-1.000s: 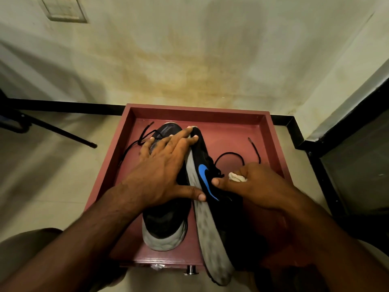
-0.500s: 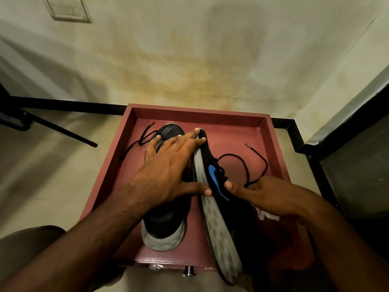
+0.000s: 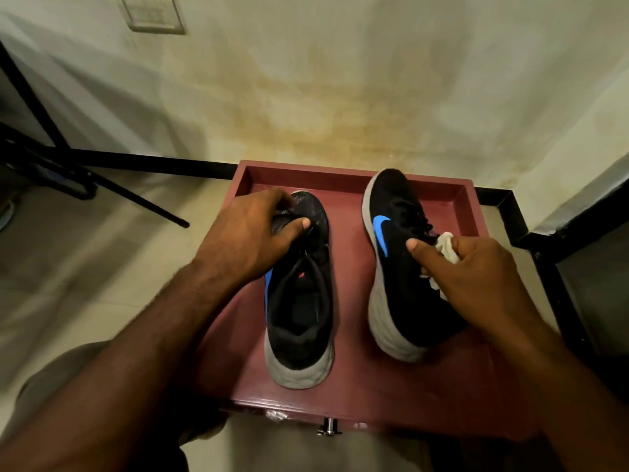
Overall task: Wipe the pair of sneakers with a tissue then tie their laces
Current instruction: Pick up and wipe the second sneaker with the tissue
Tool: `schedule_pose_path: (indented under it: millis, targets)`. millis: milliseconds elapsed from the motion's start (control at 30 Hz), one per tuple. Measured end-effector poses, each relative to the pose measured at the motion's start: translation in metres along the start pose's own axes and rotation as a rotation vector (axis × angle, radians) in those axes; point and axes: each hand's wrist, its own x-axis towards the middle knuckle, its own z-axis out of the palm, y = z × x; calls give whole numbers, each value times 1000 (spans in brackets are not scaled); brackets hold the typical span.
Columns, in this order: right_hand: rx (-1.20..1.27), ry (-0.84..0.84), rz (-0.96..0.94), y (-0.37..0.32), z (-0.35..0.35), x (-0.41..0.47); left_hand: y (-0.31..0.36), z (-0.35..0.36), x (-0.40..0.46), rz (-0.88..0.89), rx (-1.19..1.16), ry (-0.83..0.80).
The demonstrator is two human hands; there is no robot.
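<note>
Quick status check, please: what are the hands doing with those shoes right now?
Left hand grips left sneaker's laces. Right hand holds tissue against right sneaker. Both sneakers upright in red tray. Nothing in the way.

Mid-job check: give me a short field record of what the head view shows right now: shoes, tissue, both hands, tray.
left shoe: black sneaker with grey sole, upright in the tray
right shoe: black sneaker with blue swoosh, apart from the other
tissue: crumpled white tissue, held against right shoe
left hand: grips left shoe's lace area
right hand: grips tissue, thumb on right shoe
tray: dark red wooden tray
laces tied: cannot tell
</note>
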Motion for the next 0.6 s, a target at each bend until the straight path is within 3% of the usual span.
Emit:
schedule_pose_path:
  millis: [167, 300, 367, 433, 500, 600]
  targets:
    - [219, -79, 1, -4, 11, 3, 9, 6, -3, 27, 57, -94]
    - [763, 33, 230, -5, 0, 22, 9, 4, -4, 22, 50, -72]
    - [884, 136, 307, 2, -9, 28, 15, 6, -7, 64, -7, -28]
    - [918, 167, 308, 7, -11, 29, 25, 8, -11, 218, -147, 6]
    - [857, 172, 256, 9, -7, 29, 40, 14, -19, 400, -221, -123]
    - [831, 212, 193, 7, 2, 28, 56, 33, -31, 592, -21, -390]
